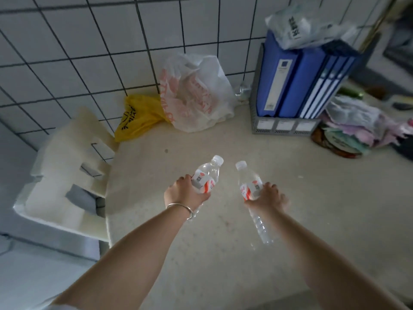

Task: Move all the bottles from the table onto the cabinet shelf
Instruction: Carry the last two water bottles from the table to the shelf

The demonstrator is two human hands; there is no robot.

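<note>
Both forearms are seen bare to the elbow, no sleeves being worn; a thin silver bangle (180, 209) is worn at the wrist of the left hand (183, 193); the right hand (269, 198) is left unadorned

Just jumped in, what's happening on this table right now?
A person grips one clear water bottle in each hand above the table. The left hand holds the left bottle, the right hand holds the right bottle. Bags and blue binders sit by the tiled wall. No cabinet shelf is in view.
</note>
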